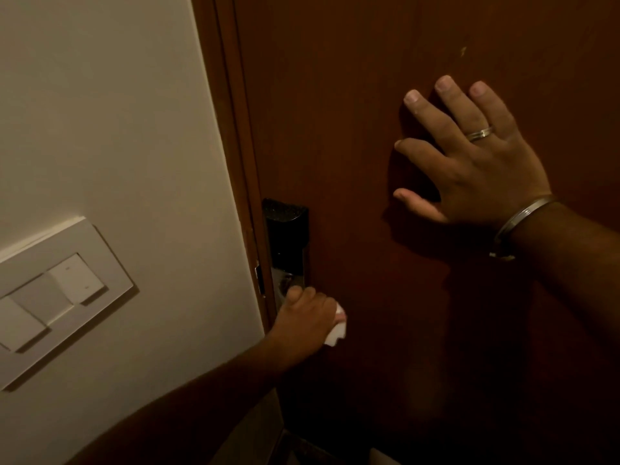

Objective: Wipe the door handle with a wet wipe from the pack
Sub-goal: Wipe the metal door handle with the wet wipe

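A dark electronic lock plate (286, 236) sits at the left edge of the brown wooden door (352, 95). My left hand (303, 317) is closed around the door handle just below that plate, with a white wet wipe (336, 332) bunched under the fingers; the handle itself is hidden by the hand. My right hand (469, 152) lies flat against the door, fingers spread, to the upper right of the lock. It wears a ring and a metal bangle and holds nothing. The wipe pack is not in view.
A cream wall (117, 112) fills the left side, carrying a white switch panel (57, 290) with several rocker switches. The dark door frame (231, 129) runs between wall and door. A pale shape (382, 459) shows at the bottom edge.
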A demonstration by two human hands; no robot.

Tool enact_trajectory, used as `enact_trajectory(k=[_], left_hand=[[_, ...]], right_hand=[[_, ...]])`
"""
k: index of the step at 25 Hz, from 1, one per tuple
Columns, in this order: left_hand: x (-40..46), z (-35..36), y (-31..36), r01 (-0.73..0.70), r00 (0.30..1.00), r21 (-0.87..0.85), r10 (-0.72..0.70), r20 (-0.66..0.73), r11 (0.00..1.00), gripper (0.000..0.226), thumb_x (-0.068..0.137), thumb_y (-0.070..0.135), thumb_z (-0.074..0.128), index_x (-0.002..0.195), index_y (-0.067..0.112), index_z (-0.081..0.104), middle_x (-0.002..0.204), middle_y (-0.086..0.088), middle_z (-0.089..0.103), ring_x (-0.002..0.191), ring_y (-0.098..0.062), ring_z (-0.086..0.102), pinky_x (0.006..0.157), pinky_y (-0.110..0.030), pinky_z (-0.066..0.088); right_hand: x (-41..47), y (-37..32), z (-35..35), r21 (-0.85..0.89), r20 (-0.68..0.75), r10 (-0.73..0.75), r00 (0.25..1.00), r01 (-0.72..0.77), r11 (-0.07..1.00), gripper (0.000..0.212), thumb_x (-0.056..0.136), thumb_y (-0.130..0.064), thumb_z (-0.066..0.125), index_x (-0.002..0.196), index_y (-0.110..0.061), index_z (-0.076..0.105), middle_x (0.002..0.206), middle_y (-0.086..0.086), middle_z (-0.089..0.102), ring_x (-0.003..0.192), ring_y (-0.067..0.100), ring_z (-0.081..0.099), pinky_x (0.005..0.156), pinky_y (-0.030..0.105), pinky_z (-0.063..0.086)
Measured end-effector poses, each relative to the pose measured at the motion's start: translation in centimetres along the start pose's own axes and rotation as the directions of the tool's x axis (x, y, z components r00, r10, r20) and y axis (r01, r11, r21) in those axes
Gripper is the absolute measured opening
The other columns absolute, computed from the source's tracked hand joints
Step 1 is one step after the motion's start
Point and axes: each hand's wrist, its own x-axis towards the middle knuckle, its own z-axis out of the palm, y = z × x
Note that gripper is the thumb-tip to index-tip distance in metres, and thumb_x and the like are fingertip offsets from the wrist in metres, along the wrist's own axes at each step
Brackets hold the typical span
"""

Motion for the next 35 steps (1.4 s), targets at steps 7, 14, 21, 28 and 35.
enact_trajectory(k=[7, 14, 21, 28, 35], left_hand=[[-3.7, -0.1, -6.5, -0.115, 0.969, 0.12, 0.138, -0.207, 0.986, 0.015, 0.089, 0.038, 0.054, 0.096, 0.026, 0.061, 0.104, -0.002, 0.067, 0.1, -0.023, 0.06, 0.08, -0.037, 0.03], [0.5, -1.6, 1.8, 0.053, 0.985, -0.139, -0.029, 0.168, 0.989, 0.03, 0.079, 0.038, 0.069, 0.099, 0.018, 0.059, 0.092, -0.004, 0.068, 0.086, -0.023, 0.06, 0.08, -0.04, 0.039], [-4.4, -0.4, -7.0, 0.002, 0.991, -0.078, -0.012, -0.135, 0.997, 0.043, 0.082, 0.034, 0.069, 0.122, 0.025, 0.055, 0.107, -0.007, 0.062, 0.094, -0.025, 0.054, 0.078, -0.041, 0.044], [-5.1, -1.8, -6.1, 0.158, 0.987, -0.368, -0.146, 0.063, 0.916, 0.044, 0.095, 0.027, 0.053, 0.132, 0.003, 0.045, 0.109, -0.015, 0.067, 0.09, -0.025, 0.062, 0.078, -0.038, 0.049], [-5.4, -3.6, -5.2, 0.237, 0.971, -0.494, -0.182, 0.156, 0.836, 0.047, 0.102, 0.031, 0.035, 0.143, 0.01, 0.031, 0.121, -0.015, 0.062, 0.099, -0.026, 0.06, 0.085, -0.038, 0.047]], right_hand=[[-0.2, 0.0, 0.1, 0.002, 0.001, 0.004, 1.0, -0.004, 1.0, 0.065, 0.097, -0.066, 0.034, 0.129, -0.014, 0.054, 0.159, 0.019, 0.031, 0.146, 0.044, 0.028, 0.117, 0.056, 0.022], [0.0, 0.0, -0.1, -0.014, 0.017, -0.007, 1.0, 0.008, 1.0, 0.064, 0.097, -0.065, 0.032, 0.128, -0.014, 0.055, 0.158, 0.02, 0.032, 0.145, 0.044, 0.029, 0.117, 0.056, 0.023], [-0.3, 0.2, 0.1, 0.006, -0.003, -0.013, 1.0, 0.013, 1.0, 0.064, 0.098, -0.065, 0.033, 0.129, -0.013, 0.054, 0.159, 0.02, 0.031, 0.145, 0.044, 0.029, 0.117, 0.057, 0.023], [-0.2, -0.1, 0.1, 0.021, 0.002, -0.01, 1.0, 0.01, 1.0, 0.065, 0.098, -0.065, 0.033, 0.128, -0.012, 0.055, 0.158, 0.021, 0.032, 0.145, 0.044, 0.03, 0.116, 0.058, 0.025], [-0.2, -0.2, 0.0, 0.044, 0.014, -0.011, 1.0, 0.01, 0.999, 0.065, 0.098, -0.065, 0.031, 0.128, -0.011, 0.054, 0.158, 0.021, 0.031, 0.145, 0.045, 0.028, 0.117, 0.058, 0.023]])
